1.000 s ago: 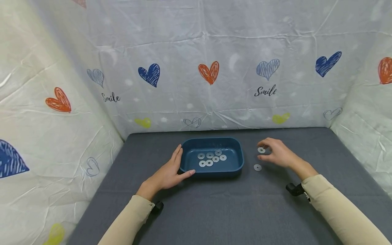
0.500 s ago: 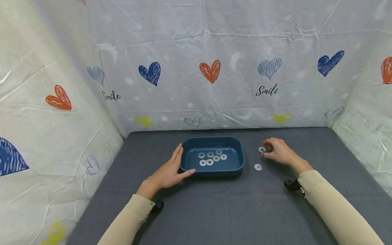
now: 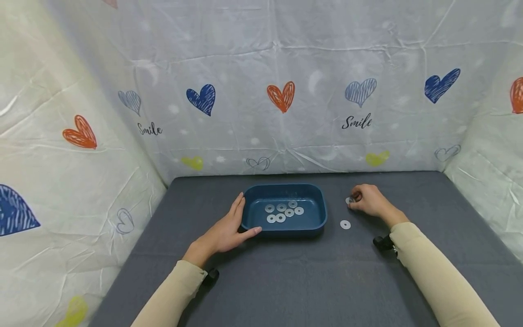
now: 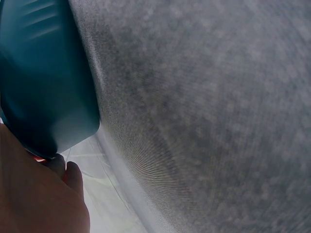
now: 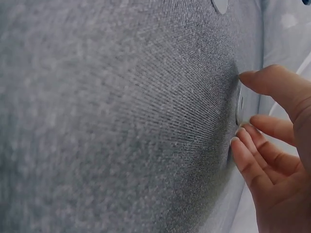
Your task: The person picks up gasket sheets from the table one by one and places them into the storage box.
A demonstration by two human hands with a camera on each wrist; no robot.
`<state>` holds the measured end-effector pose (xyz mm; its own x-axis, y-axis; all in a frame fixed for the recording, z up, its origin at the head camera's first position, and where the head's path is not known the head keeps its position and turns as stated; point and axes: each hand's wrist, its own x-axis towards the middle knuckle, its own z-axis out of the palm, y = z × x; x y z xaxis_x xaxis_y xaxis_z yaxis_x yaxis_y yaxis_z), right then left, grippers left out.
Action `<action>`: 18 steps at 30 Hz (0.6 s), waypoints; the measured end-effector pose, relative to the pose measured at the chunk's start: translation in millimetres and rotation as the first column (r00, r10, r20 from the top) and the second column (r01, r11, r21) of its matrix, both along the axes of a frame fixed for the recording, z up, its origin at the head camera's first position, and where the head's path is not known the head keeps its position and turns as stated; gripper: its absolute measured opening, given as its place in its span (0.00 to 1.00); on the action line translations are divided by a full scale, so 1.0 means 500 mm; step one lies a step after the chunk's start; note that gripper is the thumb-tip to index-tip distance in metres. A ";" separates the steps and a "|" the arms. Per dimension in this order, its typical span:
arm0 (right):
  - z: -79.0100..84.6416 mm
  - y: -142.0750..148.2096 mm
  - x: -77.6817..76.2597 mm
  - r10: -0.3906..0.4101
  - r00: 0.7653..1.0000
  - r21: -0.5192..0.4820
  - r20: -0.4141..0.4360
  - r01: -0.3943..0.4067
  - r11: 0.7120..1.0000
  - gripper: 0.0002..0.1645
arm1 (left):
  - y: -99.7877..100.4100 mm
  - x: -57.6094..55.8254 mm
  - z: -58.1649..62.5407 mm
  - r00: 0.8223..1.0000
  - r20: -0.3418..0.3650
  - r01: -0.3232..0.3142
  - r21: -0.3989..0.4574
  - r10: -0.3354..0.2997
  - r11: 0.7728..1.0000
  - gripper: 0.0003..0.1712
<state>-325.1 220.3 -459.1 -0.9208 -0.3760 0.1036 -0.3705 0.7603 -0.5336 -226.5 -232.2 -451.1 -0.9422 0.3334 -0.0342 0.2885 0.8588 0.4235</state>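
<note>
A blue rectangular tray (image 3: 286, 232) stands near the middle of the table in the head view, with several flat metal washers (image 3: 278, 218) lying on its floor. My left hand (image 3: 222, 232) rests against its left end, fingers straight along the side and thumb at the near wall. To the right of the tray, my right hand (image 3: 372, 201) has thumb and index finger at opposite edges of a washer (image 5: 239, 109) on the table. Those fingers partly cover this washer in the head view. Another washer (image 3: 342, 225) lies flat on the cloth, nearer to me.
A dark grey cloth covers the table (image 3: 286, 281). Behind it and at both sides hangs a pale curtain (image 3: 318, 68) printed with hearts. Dark straps with small devices (image 3: 382, 243) sit at the wrists, by the beige sleeves (image 3: 437, 268).
My right thumb and index finger have drawn closer together around the washer, and the right forearm has shifted slightly left. The left hand and the tray keep their places.
</note>
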 end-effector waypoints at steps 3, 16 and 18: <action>0.000 -0.002 -0.007 -0.013 1.000 0.004 0.015 0.013 1.000 0.22 | -0.001 0.000 0.000 1.000 -0.005 0.002 -0.001 -0.002 1.000 0.69; 0.001 -0.009 -0.020 -0.045 0.997 0.034 0.065 0.043 0.998 0.14 | -0.001 0.000 0.000 1.000 0.003 -0.014 -0.008 0.014 1.000 0.69; 0.001 -0.010 -0.020 -0.050 0.995 0.038 0.080 0.047 0.998 0.12 | 0.000 0.000 -0.001 1.000 0.000 -0.013 -0.008 0.013 1.000 0.69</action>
